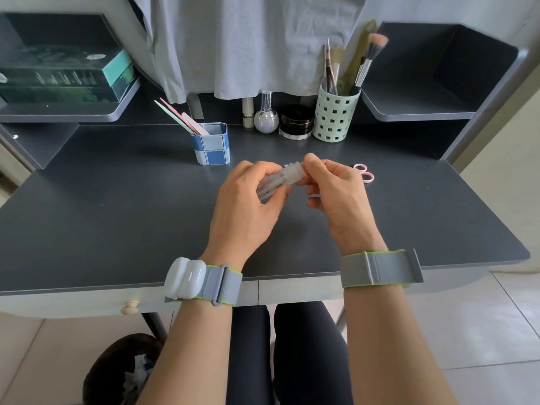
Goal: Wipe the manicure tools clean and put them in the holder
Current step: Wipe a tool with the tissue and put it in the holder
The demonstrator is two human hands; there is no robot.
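Note:
Above the middle of the dark desk, both hands hold a small translucent white tube with a barcode label. My left hand grips its lower body. My right hand pinches its capped upper end between thumb and fingers. A blue-and-white checked holder stands behind the hands, with pink and green nail files leaning out of it. Pink-handled scissors lie on the desk just right of my right hand, partly hidden by it.
At the back stand a green perforated cup of brushes, a black jar, a round glass bottle and a small tube. A grey cloth hangs above. Shelves flank both sides. A wastebasket sits under the desk.

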